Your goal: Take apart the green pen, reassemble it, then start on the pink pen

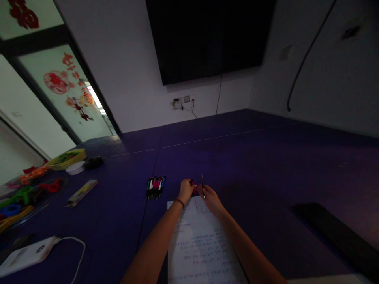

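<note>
My left hand (185,190), with a dark band at the wrist, is closed at the top edge of a handwritten sheet of paper (204,240). Small red and dark bits show at its fingertips, too small and dim to name. Close beside it, my right hand (211,198) pinches a slim dark pen (203,185) that points up and away from me. Both forearms reach across the paper. To the left of my hands, several pens (155,187) with black, white, pink, blue and green parts lie side by side in a row.
A narrow box (82,193) lies on the purple table (251,169). Farther left are a tray of colourful items (23,197), a yellow basket (66,158) and a white power bank (28,254) with a cable. A long black object (334,232) lies at right.
</note>
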### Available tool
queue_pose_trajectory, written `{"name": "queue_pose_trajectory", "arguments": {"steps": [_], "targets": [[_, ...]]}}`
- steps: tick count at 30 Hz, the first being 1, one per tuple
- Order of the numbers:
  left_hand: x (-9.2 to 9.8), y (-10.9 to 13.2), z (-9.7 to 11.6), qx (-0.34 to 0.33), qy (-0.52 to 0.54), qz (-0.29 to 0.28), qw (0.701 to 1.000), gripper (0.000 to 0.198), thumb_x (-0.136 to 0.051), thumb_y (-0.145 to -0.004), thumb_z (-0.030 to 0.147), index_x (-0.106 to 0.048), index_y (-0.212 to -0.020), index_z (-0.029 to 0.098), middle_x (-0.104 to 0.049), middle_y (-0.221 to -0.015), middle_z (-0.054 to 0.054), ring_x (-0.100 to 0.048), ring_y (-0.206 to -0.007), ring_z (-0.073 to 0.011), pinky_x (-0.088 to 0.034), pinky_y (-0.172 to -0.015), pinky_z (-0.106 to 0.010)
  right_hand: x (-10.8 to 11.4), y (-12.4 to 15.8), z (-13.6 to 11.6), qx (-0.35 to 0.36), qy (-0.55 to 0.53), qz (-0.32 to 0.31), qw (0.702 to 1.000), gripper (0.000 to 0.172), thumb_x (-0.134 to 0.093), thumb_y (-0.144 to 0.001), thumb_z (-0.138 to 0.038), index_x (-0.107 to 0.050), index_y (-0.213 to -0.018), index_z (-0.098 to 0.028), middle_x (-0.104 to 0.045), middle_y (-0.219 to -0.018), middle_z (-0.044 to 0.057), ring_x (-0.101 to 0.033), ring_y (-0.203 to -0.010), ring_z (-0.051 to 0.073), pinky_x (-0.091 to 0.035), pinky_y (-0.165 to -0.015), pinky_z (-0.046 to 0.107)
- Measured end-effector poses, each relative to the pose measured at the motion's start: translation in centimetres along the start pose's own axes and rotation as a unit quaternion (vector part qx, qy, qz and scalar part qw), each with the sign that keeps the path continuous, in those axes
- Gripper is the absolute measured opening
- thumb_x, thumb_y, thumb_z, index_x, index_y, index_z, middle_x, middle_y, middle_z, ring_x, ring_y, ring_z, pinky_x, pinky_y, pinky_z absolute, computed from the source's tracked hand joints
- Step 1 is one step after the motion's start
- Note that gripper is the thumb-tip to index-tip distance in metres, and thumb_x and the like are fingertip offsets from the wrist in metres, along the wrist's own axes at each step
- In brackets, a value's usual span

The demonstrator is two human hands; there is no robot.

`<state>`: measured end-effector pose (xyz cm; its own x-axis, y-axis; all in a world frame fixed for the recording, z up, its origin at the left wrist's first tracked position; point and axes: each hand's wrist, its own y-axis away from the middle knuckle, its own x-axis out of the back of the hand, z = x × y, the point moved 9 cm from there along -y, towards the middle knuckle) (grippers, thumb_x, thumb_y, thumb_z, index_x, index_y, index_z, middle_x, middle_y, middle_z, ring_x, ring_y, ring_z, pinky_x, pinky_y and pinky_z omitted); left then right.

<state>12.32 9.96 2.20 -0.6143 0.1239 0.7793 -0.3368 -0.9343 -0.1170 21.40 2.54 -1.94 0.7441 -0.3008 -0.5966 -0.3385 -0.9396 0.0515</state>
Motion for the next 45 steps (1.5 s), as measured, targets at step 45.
{"name": "queue_pose_trajectory", "arguments": {"steps": [45], "targets": [[2.5, 10.1, -4.7, 0.116, 0.671, 0.071, 0.729, 0.020, -0.068, -0.058, 0.025, -0.056, -0.069, 0.013, -0.062, -0.070, -0.003, -0.059, -0.070, -0.0121, -0.046, -0.076, -0.028, -5.4, 6.7, 3.5, -0.156, 0.183, -0.224, 0.945, 0.045, -0.055, -0.062, -0.035, -0.052, -0.103, -0.015, -0.049, -0.046, -0.007, -0.031, -0.030, 0.004, -0.013, -0.032, 0.018]]}}
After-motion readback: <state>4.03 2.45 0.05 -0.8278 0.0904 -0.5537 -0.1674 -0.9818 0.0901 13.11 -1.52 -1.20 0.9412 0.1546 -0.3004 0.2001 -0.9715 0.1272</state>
